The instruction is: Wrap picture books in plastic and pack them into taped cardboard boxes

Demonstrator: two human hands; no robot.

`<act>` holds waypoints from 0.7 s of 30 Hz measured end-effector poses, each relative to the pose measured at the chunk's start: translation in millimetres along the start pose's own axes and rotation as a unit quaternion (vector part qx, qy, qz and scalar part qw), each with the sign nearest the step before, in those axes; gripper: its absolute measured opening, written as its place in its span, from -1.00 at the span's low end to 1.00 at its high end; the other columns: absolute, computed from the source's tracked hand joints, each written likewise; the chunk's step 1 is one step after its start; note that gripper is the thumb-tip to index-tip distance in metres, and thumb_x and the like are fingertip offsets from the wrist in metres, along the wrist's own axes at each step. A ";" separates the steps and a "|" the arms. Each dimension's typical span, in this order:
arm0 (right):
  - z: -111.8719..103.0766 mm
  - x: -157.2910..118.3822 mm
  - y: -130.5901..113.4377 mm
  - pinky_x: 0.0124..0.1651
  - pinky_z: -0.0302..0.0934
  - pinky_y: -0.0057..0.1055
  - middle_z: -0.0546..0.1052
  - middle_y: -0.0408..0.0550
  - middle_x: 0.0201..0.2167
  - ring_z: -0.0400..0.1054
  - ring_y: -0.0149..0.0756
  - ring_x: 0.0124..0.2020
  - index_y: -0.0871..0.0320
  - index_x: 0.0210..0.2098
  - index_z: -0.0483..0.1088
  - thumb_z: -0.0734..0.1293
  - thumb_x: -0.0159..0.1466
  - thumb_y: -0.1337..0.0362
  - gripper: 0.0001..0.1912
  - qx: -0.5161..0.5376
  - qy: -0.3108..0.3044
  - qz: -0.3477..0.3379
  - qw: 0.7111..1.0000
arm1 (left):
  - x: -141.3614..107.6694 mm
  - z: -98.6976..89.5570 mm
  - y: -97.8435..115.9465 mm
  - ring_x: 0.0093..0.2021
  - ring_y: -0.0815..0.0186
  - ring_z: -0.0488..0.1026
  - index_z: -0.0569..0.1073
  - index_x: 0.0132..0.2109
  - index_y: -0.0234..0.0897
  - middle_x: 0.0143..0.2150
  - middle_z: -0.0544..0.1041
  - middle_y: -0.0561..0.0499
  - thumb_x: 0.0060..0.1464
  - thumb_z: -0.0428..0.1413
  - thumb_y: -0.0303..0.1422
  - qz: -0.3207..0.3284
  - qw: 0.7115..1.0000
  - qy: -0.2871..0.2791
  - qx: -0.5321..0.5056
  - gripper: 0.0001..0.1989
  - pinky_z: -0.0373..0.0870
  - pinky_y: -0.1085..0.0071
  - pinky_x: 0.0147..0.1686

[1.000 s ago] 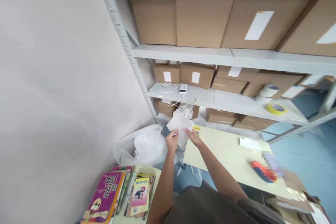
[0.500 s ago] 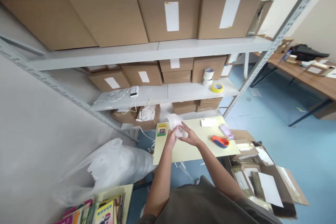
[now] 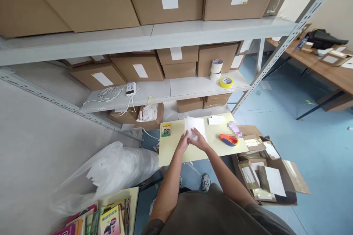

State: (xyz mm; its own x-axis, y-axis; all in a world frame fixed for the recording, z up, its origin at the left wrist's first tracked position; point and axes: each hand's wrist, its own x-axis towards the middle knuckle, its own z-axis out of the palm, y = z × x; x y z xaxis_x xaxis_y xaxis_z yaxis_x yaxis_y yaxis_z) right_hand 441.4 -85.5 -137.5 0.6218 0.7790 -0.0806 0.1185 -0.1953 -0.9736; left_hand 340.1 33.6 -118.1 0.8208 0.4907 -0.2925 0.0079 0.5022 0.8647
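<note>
Over the pale yellow tabletop (image 3: 172,152), a thin white sheet or pouch (image 3: 197,125) is held up by its near edge. My left hand (image 3: 183,143) is closed on its left part, the thumb at the edge. Close beside it, my right hand (image 3: 199,141) grips the same piece with bent fingers. Whether the piece is a single layer or a bag I cannot tell. A small green and yellow booklet (image 3: 166,130) lies left of my hands. To the right are an orange and blue tape dispenser (image 3: 228,140) and some white slips (image 3: 215,120).
Grey shelving (image 3: 193,93) stands behind, bearing cardboard boxes, tape rolls (image 3: 216,69) and a power strip (image 3: 131,89). A large plastic bag (image 3: 124,169) bulges at left, above books (image 3: 110,222). An open carton (image 3: 292,178) of packed boxes sits at right.
The white piece, crumpled and curled before, now spreads flatter and points away from me. Both hands stay on it, close together. The view has shifted, showing my shoes.
</note>
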 end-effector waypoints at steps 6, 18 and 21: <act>57.8 7.2 31.1 0.51 -0.03 0.03 0.37 0.11 0.40 0.18 0.03 0.46 0.03 0.36 0.36 0.40 0.18 -0.37 -0.07 0.112 -0.011 0.080 0.990 | 1.4 -47.8 -25.8 0.11 0.02 0.58 0.58 0.13 -0.33 0.12 0.63 -0.28 -0.10 0.43 0.08 -0.023 0.999 0.029 -0.018 -0.24 0.49 0.17 0.10; 101.5 5.3 56.9 0.42 0.17 0.03 0.58 0.15 0.19 0.38 0.10 0.31 0.12 0.16 0.54 0.25 0.14 -0.57 0.00 0.177 0.027 0.187 0.966 | 20.1 -88.5 -78.8 -0.05 0.05 0.63 0.67 -0.03 -0.32 -0.10 0.69 -0.18 -0.12 0.38 0.12 -0.061 0.992 0.112 0.024 -0.34 0.56 0.22 -0.07; 95.3 6.9 66.1 0.36 0.25 -0.06 0.60 0.14 0.16 0.45 0.03 0.24 0.11 0.10 0.55 0.27 0.17 -0.51 -0.10 0.190 0.097 0.172 0.962 | 28.3 -86.3 -86.7 -0.18 0.10 0.63 0.67 -0.14 -0.34 -0.22 0.69 -0.13 -0.09 0.32 0.10 -0.051 0.989 0.139 0.029 -0.41 0.55 0.26 -0.16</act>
State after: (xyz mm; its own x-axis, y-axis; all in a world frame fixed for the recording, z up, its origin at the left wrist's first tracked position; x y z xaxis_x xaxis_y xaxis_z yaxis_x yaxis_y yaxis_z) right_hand 379.7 -36.3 -222.8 0.7107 0.5739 -0.4069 -0.3895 -0.1607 -0.9069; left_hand 313.4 65.4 -236.6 0.6254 0.6209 -0.4726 0.1214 0.5210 0.8449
